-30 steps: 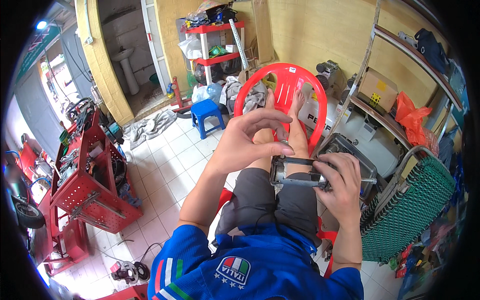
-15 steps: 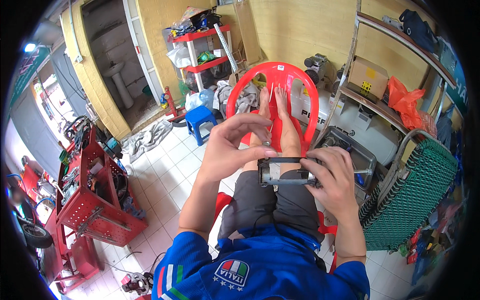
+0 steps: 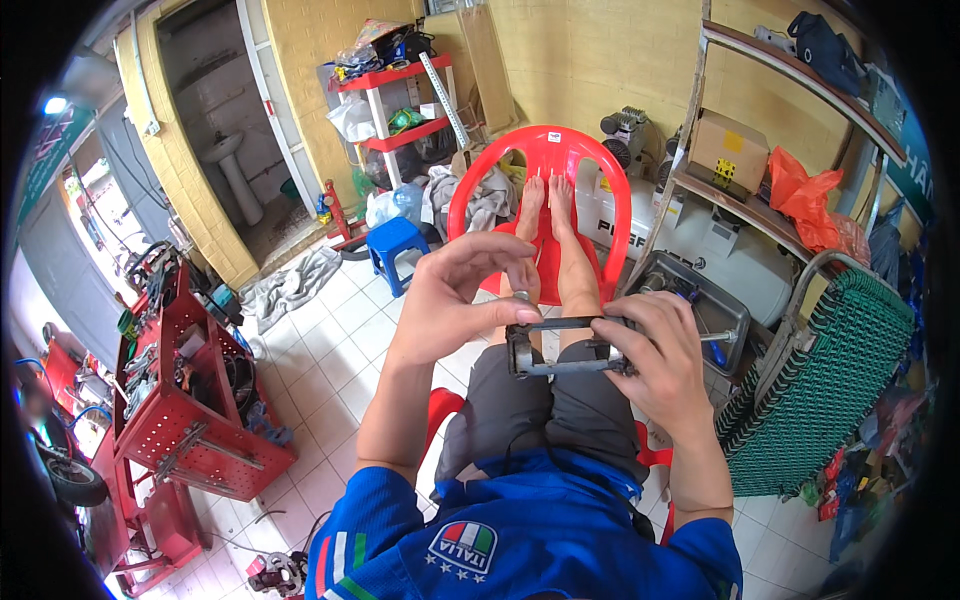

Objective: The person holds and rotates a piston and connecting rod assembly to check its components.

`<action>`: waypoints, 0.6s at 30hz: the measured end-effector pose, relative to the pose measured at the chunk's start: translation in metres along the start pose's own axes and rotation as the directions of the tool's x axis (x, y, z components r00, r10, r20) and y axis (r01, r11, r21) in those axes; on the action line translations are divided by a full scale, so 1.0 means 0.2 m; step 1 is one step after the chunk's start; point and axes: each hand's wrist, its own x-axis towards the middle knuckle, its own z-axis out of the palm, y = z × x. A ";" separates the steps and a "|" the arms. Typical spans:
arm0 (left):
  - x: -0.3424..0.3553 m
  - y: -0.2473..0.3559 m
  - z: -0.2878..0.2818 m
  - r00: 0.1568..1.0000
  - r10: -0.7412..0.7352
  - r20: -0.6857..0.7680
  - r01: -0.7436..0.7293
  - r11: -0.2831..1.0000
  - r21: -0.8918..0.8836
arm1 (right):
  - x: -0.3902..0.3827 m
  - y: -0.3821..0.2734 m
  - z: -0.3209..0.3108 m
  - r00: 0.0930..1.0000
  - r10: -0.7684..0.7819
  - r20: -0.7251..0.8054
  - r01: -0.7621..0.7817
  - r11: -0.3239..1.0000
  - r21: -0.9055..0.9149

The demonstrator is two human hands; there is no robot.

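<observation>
My right hand [image 3: 662, 345] grips the right end of a dark metal clamp frame [image 3: 560, 368], held level above my lap. A screw rod with a pale end [image 3: 718, 337] sticks out to the right beyond that hand. My left hand [image 3: 450, 300] is at the frame's left end, thumb against its upper corner. Between the left thumb and bent fingers is a small shiny metal piece [image 3: 521, 296], in a pinch; its exact kind is too small to tell. Through the frame's opening my dark shorts show.
My bare feet rest on a red plastic chair [image 3: 553, 150] ahead. A blue stool [image 3: 398, 250] stands left of it and a red tool cart [image 3: 205, 430] further left. To the right are a dark tray [image 3: 728, 285] with tools, a green woven folding chair [image 3: 820, 385] and a shelf rack [image 3: 740, 205].
The frame has turned in my hands, so its opening now shows through. My left fingers have come down closer around the small metal piece. Both hands have shifted slightly left.
</observation>
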 end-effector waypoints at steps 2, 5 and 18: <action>0.00 0.02 -0.03 0.997 -0.077 0.009 0.077 0.997 0.012 | 0.00 0.00 0.00 1.000 0.003 -0.006 -0.003 1.000 -0.001; -0.02 0.03 -0.10 0.972 -0.167 0.165 0.176 0.983 -0.042 | 0.00 0.00 0.00 1.000 -0.002 -0.016 0.003 1.000 0.021; 0.00 0.01 -0.02 0.995 -0.098 -0.009 0.099 0.994 0.048 | 0.00 0.01 0.00 1.000 0.015 -0.003 -0.015 0.999 -0.030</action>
